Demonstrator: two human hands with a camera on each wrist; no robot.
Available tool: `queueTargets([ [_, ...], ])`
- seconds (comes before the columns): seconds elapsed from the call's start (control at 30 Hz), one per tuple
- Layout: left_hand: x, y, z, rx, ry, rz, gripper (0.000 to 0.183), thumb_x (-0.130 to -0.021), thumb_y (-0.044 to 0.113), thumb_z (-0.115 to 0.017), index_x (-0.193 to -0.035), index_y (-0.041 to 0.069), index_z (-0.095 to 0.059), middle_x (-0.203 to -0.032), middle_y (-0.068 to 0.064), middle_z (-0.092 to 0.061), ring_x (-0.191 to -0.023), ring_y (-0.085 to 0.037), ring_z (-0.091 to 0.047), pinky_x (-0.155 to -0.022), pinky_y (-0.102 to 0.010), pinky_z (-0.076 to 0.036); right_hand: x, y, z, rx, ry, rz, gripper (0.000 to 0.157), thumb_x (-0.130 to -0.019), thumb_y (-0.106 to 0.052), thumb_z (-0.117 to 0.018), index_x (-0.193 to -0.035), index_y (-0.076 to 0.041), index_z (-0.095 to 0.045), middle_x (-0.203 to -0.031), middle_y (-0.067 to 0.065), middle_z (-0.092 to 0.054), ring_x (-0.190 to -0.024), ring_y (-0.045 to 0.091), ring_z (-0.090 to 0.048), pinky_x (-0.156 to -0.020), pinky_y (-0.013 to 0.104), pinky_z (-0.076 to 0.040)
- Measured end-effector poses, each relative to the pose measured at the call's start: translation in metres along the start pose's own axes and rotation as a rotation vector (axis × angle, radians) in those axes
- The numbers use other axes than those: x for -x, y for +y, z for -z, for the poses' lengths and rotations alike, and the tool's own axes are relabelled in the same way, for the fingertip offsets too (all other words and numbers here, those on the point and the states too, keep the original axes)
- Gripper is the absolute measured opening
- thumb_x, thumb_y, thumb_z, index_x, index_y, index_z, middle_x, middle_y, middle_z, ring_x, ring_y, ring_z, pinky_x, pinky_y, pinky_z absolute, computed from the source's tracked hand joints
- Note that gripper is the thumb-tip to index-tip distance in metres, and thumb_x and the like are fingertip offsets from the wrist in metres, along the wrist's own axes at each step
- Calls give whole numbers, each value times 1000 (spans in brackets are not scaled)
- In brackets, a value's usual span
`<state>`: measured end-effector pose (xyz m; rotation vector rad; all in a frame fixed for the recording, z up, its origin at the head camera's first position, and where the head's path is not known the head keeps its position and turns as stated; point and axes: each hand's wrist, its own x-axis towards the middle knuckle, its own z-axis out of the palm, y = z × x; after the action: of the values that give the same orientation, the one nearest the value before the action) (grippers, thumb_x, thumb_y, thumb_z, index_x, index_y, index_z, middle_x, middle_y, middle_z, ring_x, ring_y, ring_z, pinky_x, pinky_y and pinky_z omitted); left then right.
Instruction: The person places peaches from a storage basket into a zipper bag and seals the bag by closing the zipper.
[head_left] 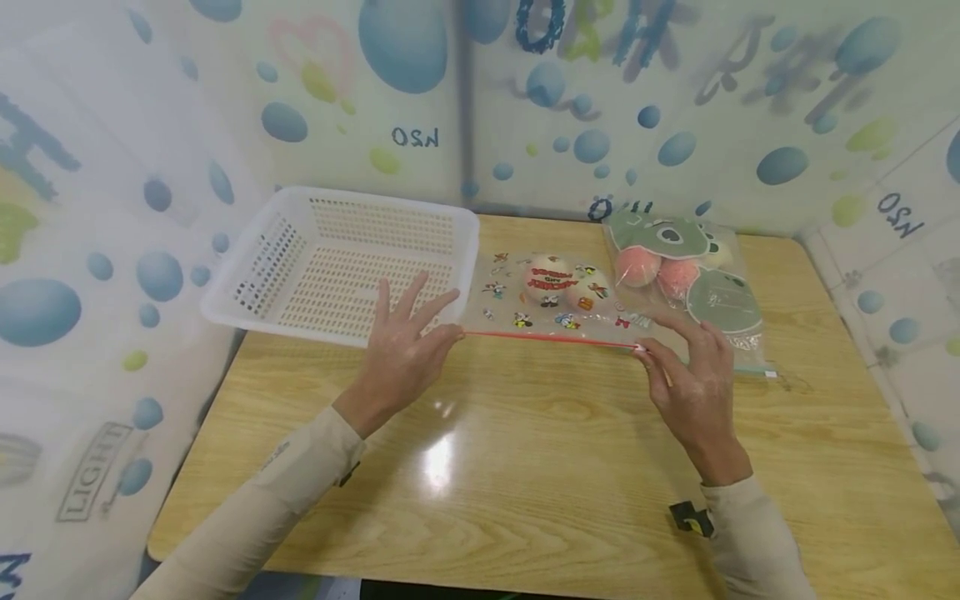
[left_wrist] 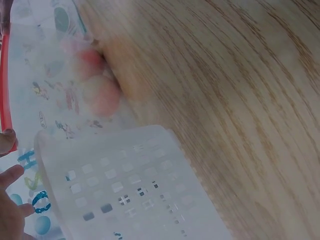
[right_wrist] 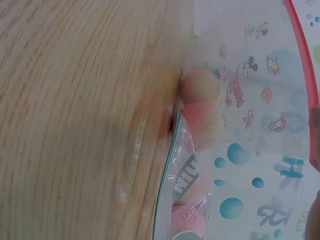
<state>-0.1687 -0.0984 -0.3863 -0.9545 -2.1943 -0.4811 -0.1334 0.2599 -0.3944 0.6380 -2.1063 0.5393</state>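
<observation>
A clear zip bag (head_left: pixel 502 312) with cartoon prints and a red zip strip (head_left: pixel 551 337) is stretched between both hands. My left hand (head_left: pixel 397 358) pinches the strip's left end, its other fingers spread over the basket's near right corner. With thumb and fingertips, my right hand (head_left: pixel 697 387) pinches the strip's right end, where a small white piece shows. Two round, peach-like fruits (right_wrist: pixel 200 86) lie low in the bag. The left wrist view shows those fruits (left_wrist: pixel 102 95) blurred through the plastic, and the raised red strip (left_wrist: pixel 5 85) at the left edge.
A white perforated basket (head_left: pixel 375 200) stands left of the bag. To the right lies another clear zip bag (head_left: pixel 750 337) with green animal prints and pinkish round fruits (head_left: pixel 637 265). Patterned sheets (head_left: pixel 525 158) border the wooden table (head_left: pixel 525 483). A black object (head_left: pixel 690 518) is beside the right sleeve.
</observation>
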Motion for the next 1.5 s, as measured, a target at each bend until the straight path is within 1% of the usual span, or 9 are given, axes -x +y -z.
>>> queueTargets([
  [0.3, 2, -1, -1, 5, 9, -1, 6, -81, 17, -64, -82, 12, -67, -122, -11, -55, -126, -39, -29, -95, -67, -6, 4, 4, 2, 43, -16, 0, 27, -88, -26, -59, -89, 0, -69, -108, 16, -57, -98, 38, -50, -92, 52, -31],
  [0.5, 1, -1, -1, 9, 4, -4, 5, -82, 15, -64, -82, 11, -66, -122, -12, -55, -127, -38, -27, -95, -67, -6, 6, 7, 6, 68, -18, -10, 24, -86, -24, -62, -88, -1, -70, -107, 15, -59, -96, 38, -51, -89, 52, -33],
  [0.7, 4, -3, -1, 11, 3, -13, 5, -81, 15, -64, -83, 10, -66, -121, -13, -55, -126, -40, -29, -94, -67, -6, 8, 9, 8, 68, -1, -14, 25, -85, -24, -62, -86, -1, -70, -105, 16, -60, -93, 39, -52, -79, 54, -34],
  [0.83, 5, -3, -2, 8, -12, -3, 5, -81, 15, -64, -83, 11, -66, -122, -12, -55, -127, -38, -28, -95, -67, -5, 9, 8, 9, 67, -22, -22, 28, -87, -26, -61, -86, 1, -70, -105, 16, -60, -93, 39, -52, -76, 53, -34],
  [0.97, 7, -1, -3, -2, -39, -7, 5, -79, 15, -67, -83, 12, -67, -120, -11, -56, -127, -36, -29, -95, -67, -5, 10, 7, 11, 10, -42, 15, 24, -86, -20, -61, -88, 3, -69, -101, 14, -63, -89, 36, -56, -77, 52, -36],
  [1.17, 11, 3, -1, -62, -67, -59, 5, -77, 17, -67, -80, 13, -67, -119, -12, -56, -124, -36, -35, -96, -66, -6, 14, 9, 19, -129, -181, 35, 27, -87, -22, -57, -94, 1, -68, -100, 9, -66, -84, 29, -61, -80, 44, -40],
  [1.27, 14, 4, 0, -48, -93, -106, 5, -76, 16, -63, -78, 12, -66, -120, -12, -55, -123, -37, -36, -96, -65, -8, 19, 9, 19, -166, -196, 40, 27, -82, -25, -58, -89, -1, -71, -96, 7, -67, -82, 27, -62, -78, 44, -42],
  [1.37, 20, 6, 0, -25, -135, -186, 6, -73, 15, -64, -77, 10, -64, -121, -12, -55, -122, -36, -38, -97, -64, -12, 26, 8, 16, -181, -218, 50, 25, -77, -24, -59, -84, -4, -72, -92, 5, -67, -79, 25, -62, -75, 42, -43],
  [1.5, 27, 12, -3, -61, -229, -330, 11, -81, 11, -54, -76, 6, -63, -124, -14, -53, -122, -34, -38, -98, -62, -16, 35, 8, 14, -201, -270, 38, 22, -72, -22, -58, -79, -6, -71, -90, 2, -67, -79, 22, -60, -75, 39, -43],
])
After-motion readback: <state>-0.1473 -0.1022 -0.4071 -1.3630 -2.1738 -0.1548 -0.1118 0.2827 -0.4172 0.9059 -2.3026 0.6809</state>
